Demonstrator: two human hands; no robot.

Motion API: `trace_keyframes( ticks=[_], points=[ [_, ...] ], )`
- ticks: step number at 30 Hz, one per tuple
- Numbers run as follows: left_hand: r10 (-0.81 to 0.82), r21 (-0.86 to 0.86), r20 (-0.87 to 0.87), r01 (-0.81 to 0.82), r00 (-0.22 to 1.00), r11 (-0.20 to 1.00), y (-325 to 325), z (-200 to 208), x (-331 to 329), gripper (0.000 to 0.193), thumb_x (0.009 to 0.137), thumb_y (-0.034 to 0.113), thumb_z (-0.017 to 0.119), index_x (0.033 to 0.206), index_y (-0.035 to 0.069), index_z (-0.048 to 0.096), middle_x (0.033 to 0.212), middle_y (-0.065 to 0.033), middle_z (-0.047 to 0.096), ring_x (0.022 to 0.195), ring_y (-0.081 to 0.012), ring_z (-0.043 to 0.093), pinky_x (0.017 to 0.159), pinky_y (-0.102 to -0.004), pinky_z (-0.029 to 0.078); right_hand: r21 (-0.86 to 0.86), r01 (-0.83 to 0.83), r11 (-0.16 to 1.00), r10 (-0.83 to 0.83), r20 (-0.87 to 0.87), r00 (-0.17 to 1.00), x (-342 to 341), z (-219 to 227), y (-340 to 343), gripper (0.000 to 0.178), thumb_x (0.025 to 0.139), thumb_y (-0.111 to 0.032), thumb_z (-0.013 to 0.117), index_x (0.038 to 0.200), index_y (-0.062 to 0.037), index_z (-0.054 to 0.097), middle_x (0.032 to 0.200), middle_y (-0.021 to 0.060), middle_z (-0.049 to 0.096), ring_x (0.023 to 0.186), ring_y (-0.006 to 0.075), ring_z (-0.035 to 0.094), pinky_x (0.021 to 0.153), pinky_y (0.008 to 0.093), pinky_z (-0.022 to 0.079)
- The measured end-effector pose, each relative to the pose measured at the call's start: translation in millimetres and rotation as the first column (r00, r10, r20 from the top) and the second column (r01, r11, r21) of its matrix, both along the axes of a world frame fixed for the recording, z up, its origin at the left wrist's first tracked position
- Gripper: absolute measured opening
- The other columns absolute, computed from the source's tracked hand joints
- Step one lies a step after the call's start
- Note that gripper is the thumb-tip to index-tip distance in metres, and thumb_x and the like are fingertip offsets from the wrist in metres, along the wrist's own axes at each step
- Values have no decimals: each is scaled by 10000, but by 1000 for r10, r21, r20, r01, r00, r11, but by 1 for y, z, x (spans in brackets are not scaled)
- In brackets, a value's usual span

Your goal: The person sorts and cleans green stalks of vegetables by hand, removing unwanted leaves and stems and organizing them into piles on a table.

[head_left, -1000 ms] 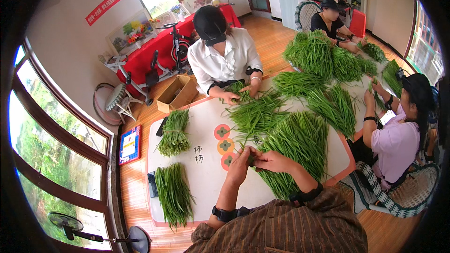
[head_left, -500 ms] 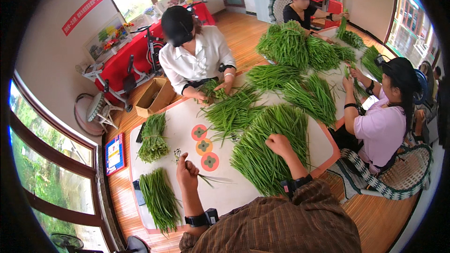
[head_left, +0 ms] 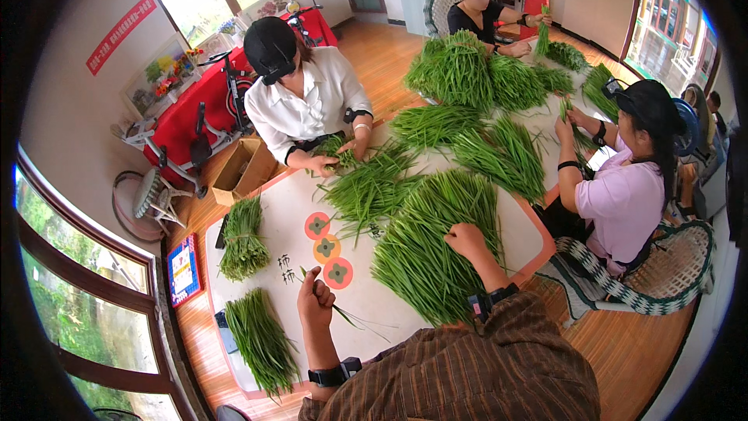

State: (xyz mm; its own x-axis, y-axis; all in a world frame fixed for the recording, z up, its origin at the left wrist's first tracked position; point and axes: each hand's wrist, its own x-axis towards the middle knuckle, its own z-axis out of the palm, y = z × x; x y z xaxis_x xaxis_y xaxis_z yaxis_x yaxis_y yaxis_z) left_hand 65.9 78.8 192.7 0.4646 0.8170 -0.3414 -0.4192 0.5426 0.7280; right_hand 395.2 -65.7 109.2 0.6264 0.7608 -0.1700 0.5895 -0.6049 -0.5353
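Note:
My left hand [head_left: 315, 302] is closed over the white table, round a few thin chives [head_left: 358, 318] whose ends stick out on the right, just above the tabletop. At the right, my right hand [head_left: 467, 242] rests against the big heap of green chives [head_left: 425, 249], fingers curled in; whatever they pinch is hidden. Two chive bundles lie left of my left hand: a near one [head_left: 261, 341] and a farther one [head_left: 244, 243] that looks tied round its middle.
Opposite me, a person in white [head_left: 308, 93] handles chives beside a loose pile [head_left: 370, 187]. A person in pink [head_left: 623, 171] sits at the right, another in black [head_left: 475, 15] at the far end. More chive piles [head_left: 502, 157] cover the table's far part. A cardboard box [head_left: 244, 170] stands beyond its left edge.
The whole view has shifted slightly. My left hand has come a little rightward and nearer over the table, its chives now slanting down more. My right hand has moved slightly right over the heap.

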Motion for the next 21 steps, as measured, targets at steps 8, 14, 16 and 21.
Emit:
trace_keyframes(
  ticks=[8,14,16,21],
  points=[
    [-86,-32,1,86,996,996,-8,2,18,200,895,242,454,968,69,522,519,49,255,410,-60,207,376,-212,173,214,38,976,-89,232,969,-18,-14,25,238,808,-220,599,937,-20,586,857,138,571,795,302,515,767,435,448],
    [-140,-60,-27,138,990,989,-20,5,29,175,901,230,445,944,83,531,479,57,202,381,-60,172,359,-216,158,0,34,999,-33,293,956,-28,4,60,349,805,-288,605,1025,-19,572,1100,176,503,1068,353,422,848,483,403],
    [-177,-47,-20,176,984,983,-21,4,29,172,901,229,445,943,86,531,478,58,203,381,-59,172,360,-215,159,-15,23,1000,-16,357,934,-23,-13,64,323,817,-274,590,1015,-20,577,1100,171,505,1067,355,418,845,483,401],
    [-161,-76,-24,159,987,984,-21,5,22,166,903,225,440,942,91,530,485,63,205,383,-56,172,363,-212,163,64,15,998,-36,332,942,-16,-15,61,230,805,-207,602,958,-35,597,951,126,552,957,314,485,792,455,431]
  ],
)
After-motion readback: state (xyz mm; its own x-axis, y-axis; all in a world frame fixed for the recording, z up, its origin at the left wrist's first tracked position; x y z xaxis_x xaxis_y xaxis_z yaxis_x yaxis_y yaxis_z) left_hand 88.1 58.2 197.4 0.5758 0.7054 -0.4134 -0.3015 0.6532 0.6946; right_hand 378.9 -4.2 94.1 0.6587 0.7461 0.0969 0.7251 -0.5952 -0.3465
